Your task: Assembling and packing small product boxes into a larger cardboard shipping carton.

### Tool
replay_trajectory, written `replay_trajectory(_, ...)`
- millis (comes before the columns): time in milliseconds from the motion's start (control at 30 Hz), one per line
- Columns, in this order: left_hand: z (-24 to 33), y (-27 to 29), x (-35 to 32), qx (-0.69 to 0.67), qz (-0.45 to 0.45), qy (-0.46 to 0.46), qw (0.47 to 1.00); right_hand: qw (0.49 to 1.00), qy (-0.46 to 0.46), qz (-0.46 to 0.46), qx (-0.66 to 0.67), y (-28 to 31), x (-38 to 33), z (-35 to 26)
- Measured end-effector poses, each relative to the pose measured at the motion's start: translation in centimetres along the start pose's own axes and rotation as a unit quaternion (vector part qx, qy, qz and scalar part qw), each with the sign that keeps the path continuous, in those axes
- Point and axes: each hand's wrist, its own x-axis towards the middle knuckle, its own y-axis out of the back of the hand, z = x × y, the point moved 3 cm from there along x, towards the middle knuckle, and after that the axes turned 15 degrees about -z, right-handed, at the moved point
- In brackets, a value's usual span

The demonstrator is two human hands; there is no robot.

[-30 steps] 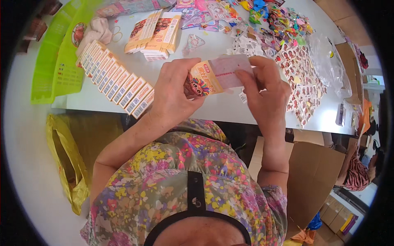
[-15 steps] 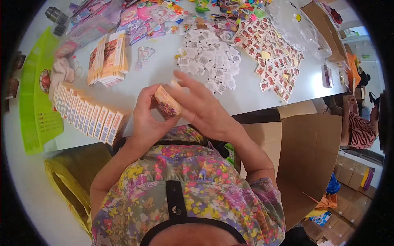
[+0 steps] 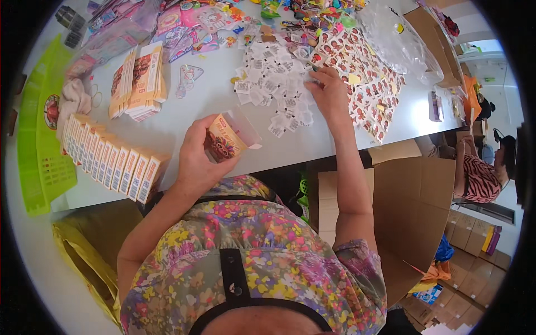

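In my left hand (image 3: 202, 149) is a small orange-and-white printed carton (image 3: 224, 138), tilted, its top end unfolded with white flaps standing out. The fingers and thumb clasp its sides. My right hand (image 3: 330, 96) has its fingers curled over the border between a heap of small white printed packets (image 3: 273, 78) and a spread of small cards with red pictures (image 3: 373, 89). Whatever lies at its fingertips is too small to make out. A row of similar filled-out cartons (image 3: 114, 162) stands at the left table edge. Behind it lie stacked flat cartons (image 3: 142, 81).
Pink pouches (image 3: 192, 25) and colourful small toys (image 3: 326, 11) crowd the table's far side. A clear plastic bag (image 3: 399, 44) lies far right, a green basket (image 3: 42, 145) left. Below the table are a yellow bag (image 3: 89, 251) and an open cardboard box (image 3: 413, 206). A person (image 3: 480, 173) is at right.
My right hand has left the carton and moved up and right to the packets and cards. The carton's top flaps now show open. My left hand still holds it.
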Motion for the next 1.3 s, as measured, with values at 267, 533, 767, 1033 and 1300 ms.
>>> replay_trajectory(267, 0.1, 0.5, 0.1, 0.083, -0.002, -0.020, 0.996, 0.988, 0.103, 0.108, -0.035, -0.5, 0.3, 1.5)
replay_trajectory(533, 0.6, 1.2, 0.0, 0.167, 0.038, -0.018, 0.985, 0.830, -0.046, 0.034, 0.554, 2.0, -0.8, -2.8)
replay_trajectory(767, 0.7, 0.7, 0.3, 0.148, 0.043, -0.025, 0.988, 0.948, -0.002, 0.040, 0.316, 0.5, -0.5, -4.2)
replay_trajectory(1033, 0.2, 1.0, 0.3, 0.130, 0.052, -0.017, 0.990, 0.889, -0.005, 0.008, 0.457, 0.9, -0.8, -4.8)
replay_trajectory(1300, 0.8, 1.3, 0.4, 0.161, 0.081, -0.046, 0.983, 0.872, 0.049, -0.117, 0.472, 1.0, -5.6, -15.8)
